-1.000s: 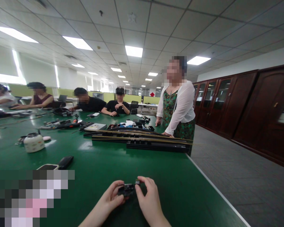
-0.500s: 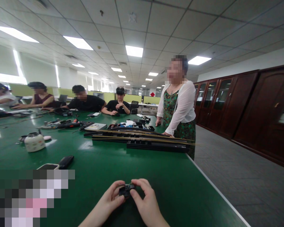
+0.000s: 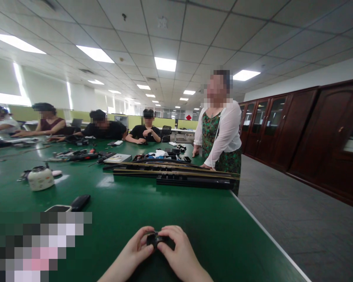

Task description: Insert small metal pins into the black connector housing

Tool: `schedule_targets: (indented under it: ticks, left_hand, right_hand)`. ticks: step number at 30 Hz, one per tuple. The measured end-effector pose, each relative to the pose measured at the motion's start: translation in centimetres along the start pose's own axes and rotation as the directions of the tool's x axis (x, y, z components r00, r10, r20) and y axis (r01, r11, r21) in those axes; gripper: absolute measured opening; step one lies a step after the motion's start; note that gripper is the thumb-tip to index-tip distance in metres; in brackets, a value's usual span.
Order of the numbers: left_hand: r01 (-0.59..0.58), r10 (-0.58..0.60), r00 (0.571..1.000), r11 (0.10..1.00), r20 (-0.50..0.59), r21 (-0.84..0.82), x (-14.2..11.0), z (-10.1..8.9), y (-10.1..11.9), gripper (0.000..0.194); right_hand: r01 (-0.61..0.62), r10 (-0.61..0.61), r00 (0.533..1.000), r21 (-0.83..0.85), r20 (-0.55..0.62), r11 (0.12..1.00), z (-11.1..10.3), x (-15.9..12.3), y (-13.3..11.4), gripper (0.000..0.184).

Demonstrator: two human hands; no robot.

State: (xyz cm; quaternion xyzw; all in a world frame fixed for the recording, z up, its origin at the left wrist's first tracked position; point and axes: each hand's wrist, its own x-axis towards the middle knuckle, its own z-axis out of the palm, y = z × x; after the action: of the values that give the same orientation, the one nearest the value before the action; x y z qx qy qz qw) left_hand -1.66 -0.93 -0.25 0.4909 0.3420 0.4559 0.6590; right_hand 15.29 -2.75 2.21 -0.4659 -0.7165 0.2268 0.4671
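Note:
Both of my hands meet low in the middle of the view, just above the green table [image 3: 170, 211]. My left hand [image 3: 135, 250] and my right hand [image 3: 176, 252] pinch a small black part [image 3: 153, 238] between thumbs and fingertips. The fingers of both hands curl round it and cover most of it, so its shape is hard to make out.
A dark phone [image 3: 80, 202] and a white pot [image 3: 41, 178] lie to the left. Long black rails [image 3: 176, 174] cross the table farther off. A person in a white jacket [image 3: 220, 129] stands at the table's right edge. Several seated people are at the far end. Wooden cabinets [image 3: 312, 133] line the right wall.
My fingers have closed in over the black part, hiding more of it, and my hands have sunk slightly lower in view. The seated person in black has shifted a little.

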Motion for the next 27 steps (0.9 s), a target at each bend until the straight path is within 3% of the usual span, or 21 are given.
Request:
schedule_targets:
  ticks: [15,27]
  left_hand:
    - [0.020,-0.020,0.999,1.000,0.037,-0.001,0.09,-0.19,0.24,0.048]
    - [0.020,-0.021,1.000,0.996,-0.019,-0.083,0.31,-0.45,-0.56,0.048]
  right_hand:
    - [-0.034,0.034,0.995,-0.008,0.095,0.999,-0.29,0.06,-0.54,0.020]
    - [-0.125,0.115,0.986,0.077,0.123,0.989,0.04,0.22,-0.42,0.017]
